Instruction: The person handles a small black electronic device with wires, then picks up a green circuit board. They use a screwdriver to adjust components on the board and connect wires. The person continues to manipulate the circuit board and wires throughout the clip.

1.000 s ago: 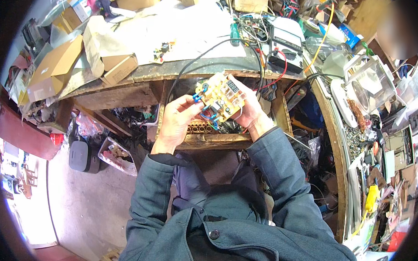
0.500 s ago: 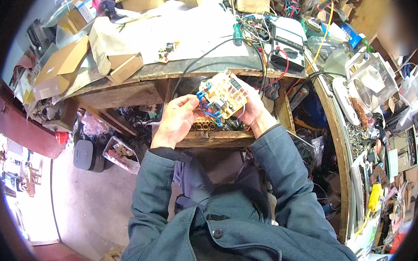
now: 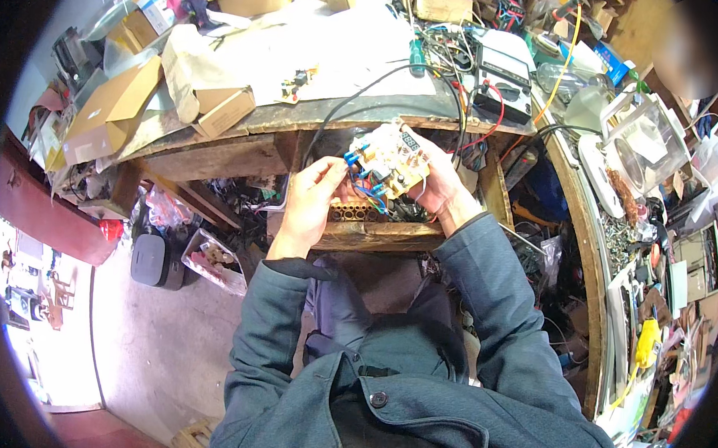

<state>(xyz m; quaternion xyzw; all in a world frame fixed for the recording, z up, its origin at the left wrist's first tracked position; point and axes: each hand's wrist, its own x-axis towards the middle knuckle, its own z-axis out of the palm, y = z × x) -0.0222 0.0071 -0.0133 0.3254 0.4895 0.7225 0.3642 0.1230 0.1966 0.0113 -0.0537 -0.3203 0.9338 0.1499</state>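
Observation:
A tan circuit board [image 3: 414, 164] with a small dark digit display, blue parts along its left side and several coloured wires is up in front of me, over the drawer opening. Its right edge is gripped by my right hand [image 3: 442, 188], whose fingers partly go behind it. At the board's left edge my left hand [image 3: 310, 199] has its fingertips pinched together beside the blue parts and wires. What lies between those fingertips is too small to make out.
Under the board is an open wooden drawer [image 3: 374, 236] full of parts. On the bench lie white paper [image 3: 342, 51], a small board [image 3: 298, 85], a green-handled screwdriver [image 3: 417, 57] and a multimeter [image 3: 501, 78] with leads. Cardboard boxes [image 3: 112, 109] stand left; clutter fills the right-hand bench.
The board has tilted slightly in my right hand. My left fingertips have shifted a little up along its left edge, near the blue parts. The whole view has moved slightly.

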